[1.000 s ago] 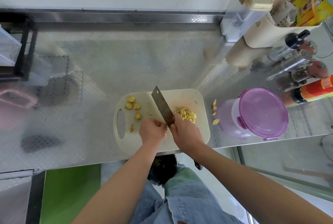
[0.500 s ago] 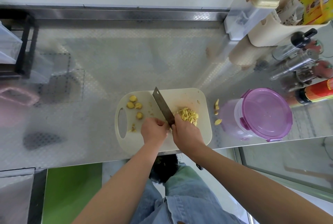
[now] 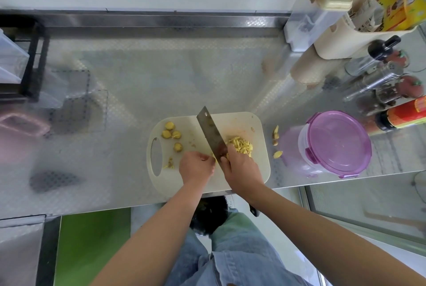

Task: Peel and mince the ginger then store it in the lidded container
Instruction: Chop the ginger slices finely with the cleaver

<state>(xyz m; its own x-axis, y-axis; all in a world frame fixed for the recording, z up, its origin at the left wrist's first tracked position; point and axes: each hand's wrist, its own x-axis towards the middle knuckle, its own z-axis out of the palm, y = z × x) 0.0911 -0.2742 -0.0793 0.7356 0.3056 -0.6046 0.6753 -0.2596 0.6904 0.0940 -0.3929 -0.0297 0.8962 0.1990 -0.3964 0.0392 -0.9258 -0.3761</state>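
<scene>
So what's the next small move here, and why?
Probably another short chop: the right hand grips the cleaver, its blade beside the ginger piece the left hand seems to pinch. Cut strips already lie right of the blade; uncut slices wait on the board at its left.

I read the worktop (image 3: pixel 161 73) as embossed sheet metal, dully shiny; at centre the cutting board (image 3: pixel 244 122) looks matt cream plastic, the cleaver blade (image 3: pixel 211 131) stained bare metal; at right the container lid (image 3: pixel 338 143) is glossy translucent purple plastic; bottom, faded denim cloth (image 3: pixel 242 262).
</scene>
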